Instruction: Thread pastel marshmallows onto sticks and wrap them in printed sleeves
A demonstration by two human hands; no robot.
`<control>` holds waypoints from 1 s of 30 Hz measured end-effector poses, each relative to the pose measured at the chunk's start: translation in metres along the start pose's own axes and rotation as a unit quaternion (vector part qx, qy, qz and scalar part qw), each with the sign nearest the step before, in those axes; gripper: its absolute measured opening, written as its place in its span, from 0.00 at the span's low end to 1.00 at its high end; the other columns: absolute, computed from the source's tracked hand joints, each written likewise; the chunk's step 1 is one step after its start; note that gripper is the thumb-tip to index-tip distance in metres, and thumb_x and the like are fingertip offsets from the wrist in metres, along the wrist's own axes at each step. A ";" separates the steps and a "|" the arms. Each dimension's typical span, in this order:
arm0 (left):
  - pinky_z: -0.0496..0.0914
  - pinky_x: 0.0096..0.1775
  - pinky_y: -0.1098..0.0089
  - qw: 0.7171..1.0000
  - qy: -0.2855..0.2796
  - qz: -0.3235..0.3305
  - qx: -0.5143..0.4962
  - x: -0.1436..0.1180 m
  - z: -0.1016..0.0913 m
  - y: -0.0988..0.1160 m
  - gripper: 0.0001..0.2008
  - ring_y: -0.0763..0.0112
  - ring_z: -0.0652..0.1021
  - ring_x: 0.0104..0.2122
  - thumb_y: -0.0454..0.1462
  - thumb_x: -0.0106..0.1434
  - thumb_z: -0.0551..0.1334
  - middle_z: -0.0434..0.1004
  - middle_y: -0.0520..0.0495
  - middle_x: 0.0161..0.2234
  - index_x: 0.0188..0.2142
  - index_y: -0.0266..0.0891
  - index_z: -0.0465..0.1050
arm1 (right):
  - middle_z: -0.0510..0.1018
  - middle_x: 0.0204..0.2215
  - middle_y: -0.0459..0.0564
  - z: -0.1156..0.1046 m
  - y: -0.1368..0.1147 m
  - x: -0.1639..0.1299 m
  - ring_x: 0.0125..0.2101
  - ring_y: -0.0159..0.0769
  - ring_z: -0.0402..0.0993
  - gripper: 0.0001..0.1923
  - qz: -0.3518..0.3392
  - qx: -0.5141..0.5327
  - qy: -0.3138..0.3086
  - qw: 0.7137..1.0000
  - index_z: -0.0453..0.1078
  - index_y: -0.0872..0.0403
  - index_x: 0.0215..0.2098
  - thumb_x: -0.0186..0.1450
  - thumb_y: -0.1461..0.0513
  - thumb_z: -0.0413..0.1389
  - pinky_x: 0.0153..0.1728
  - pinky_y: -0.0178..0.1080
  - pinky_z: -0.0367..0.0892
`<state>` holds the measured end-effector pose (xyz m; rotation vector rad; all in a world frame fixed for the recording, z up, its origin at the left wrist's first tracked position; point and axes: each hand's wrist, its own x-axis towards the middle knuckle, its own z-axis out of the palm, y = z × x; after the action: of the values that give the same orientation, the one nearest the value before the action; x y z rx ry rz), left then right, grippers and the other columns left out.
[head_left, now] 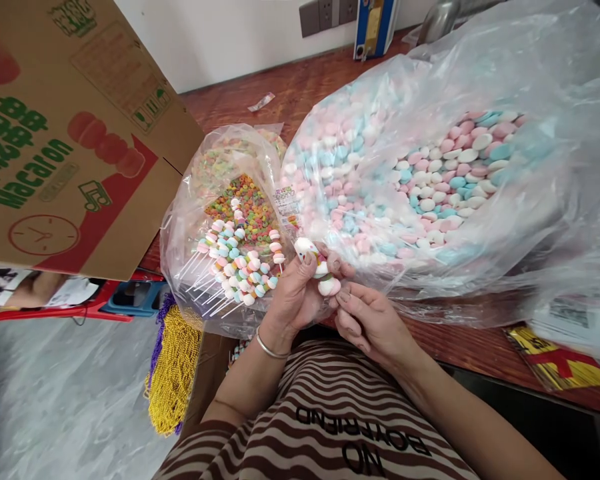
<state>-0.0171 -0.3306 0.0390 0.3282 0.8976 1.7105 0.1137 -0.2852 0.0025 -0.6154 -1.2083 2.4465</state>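
Observation:
My left hand (296, 293) is closed around a short row of pastel marshmallow candies (329, 287), one of them white with small coloured dots. Fingers of my right hand (367, 320) pinch together just beside the pink-and-white end of that row; what lies between them is too small to make out. To the left, several finished candy skewers (245, 270) with white sticks lie on a clear bag of coloured ring cereal (253, 207). On the right, a large open plastic bag holds pink, white and blue marshmallow candies (435, 180).
A tall cardboard carton (55, 193) stands at the left edge. Gold bead strands (175, 367) hang below the wooden table (320, 77). A yellow-and-red packet (563, 360) lies at the right, and a blue box (375, 30) stands by the wall.

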 end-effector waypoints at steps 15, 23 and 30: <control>0.74 0.41 0.74 0.986 0.102 0.104 -0.080 0.020 0.005 0.025 0.05 0.82 0.67 0.20 0.41 0.69 0.64 0.59 0.60 0.21 0.39 0.42 0.73 | 0.67 0.19 0.43 -0.005 0.006 0.002 0.21 0.29 0.59 0.11 -0.302 -0.457 0.115 0.829 0.71 0.53 0.32 0.71 0.58 0.55 0.24 0.37 0.53; 0.74 0.39 0.73 0.985 0.117 0.117 -0.049 0.015 0.015 0.005 0.10 0.82 0.70 0.23 0.43 0.67 0.66 0.64 0.58 0.25 0.38 0.40 0.72 | 0.72 0.22 0.45 0.000 0.007 0.007 0.22 0.31 0.64 0.10 -0.357 -0.540 0.126 0.752 0.71 0.54 0.36 0.74 0.63 0.50 0.26 0.37 0.56; 0.76 0.44 0.68 0.994 0.063 0.084 -0.023 0.016 -0.005 0.014 0.19 0.70 0.80 0.38 0.45 0.61 0.71 0.78 0.50 0.37 0.47 0.41 0.75 | 0.71 0.24 0.42 0.004 0.004 0.003 0.23 0.29 0.64 0.10 -0.268 -0.412 0.131 0.861 0.69 0.52 0.34 0.74 0.62 0.52 0.26 0.33 0.59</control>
<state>-0.0355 -0.3196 0.0421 0.2730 0.9434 1.9211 0.1083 -0.2887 0.0004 -0.6638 -1.9664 1.2781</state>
